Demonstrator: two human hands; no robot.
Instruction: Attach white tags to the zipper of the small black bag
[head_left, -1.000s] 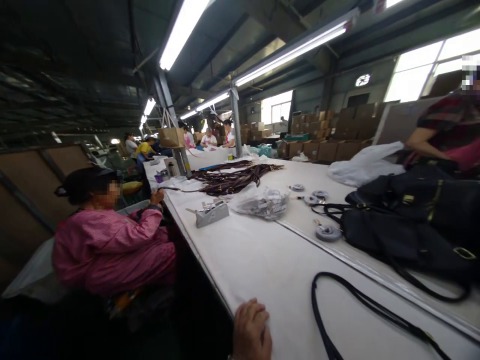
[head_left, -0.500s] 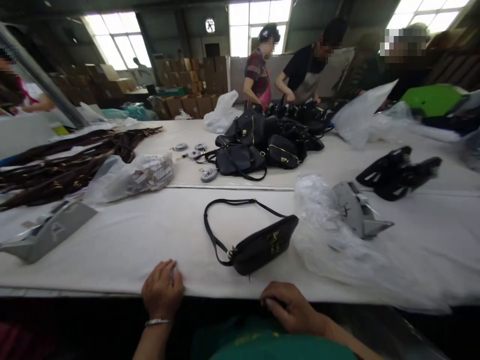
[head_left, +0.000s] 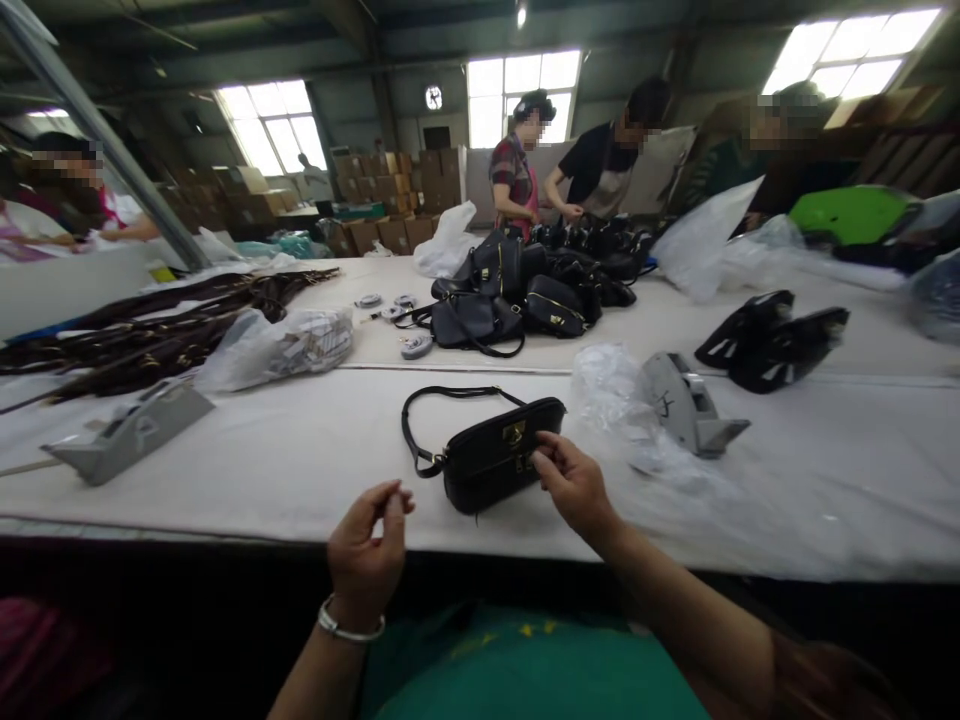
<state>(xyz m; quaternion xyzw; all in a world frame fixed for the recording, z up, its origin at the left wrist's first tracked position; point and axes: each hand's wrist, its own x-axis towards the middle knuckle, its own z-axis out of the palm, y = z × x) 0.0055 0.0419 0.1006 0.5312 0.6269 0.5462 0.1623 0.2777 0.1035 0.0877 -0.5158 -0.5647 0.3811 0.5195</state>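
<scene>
Hands well apart over the near edge of the desk: the right hand (head_left: 576, 485) is up against the front of a small black rounded handbag (head_left: 484, 468), thumb and fingertips drawn close together near its right end, though whether they pinch anything is impossible to tell. Over to the left hand (head_left: 367, 540), wrist ringed by a silver metal bracelet (head_left: 349, 622), its fingers curled and thumb raised, just short of the bag, and what lies between the fingertips, if anything, can't be made out. That handbag sits on the white-covered desk (head_left: 285, 465), between and a little beyond the hands, its gold-coloured metal clasp (head_left: 514, 432) facing this way and its thin black strap (head_left: 409, 430) looping out behind to the left. Just right of it, crumpled clear plastic bags (head_left: 611, 400) spread out, a grey wedge-shaped tape dispenser (head_left: 679, 405) among them; a matching grey dispenser (head_left: 142, 430) stands far left, near a clear bag of pale slips (head_left: 277, 348) and a heap of dark brown straps (head_left: 165, 325). Further back, coiled grey straps (head_left: 417, 346) lie beside a pile of black bags (head_left: 476, 320), where a person in a plaid shirt (head_left: 508, 180) stands, head bent.
</scene>
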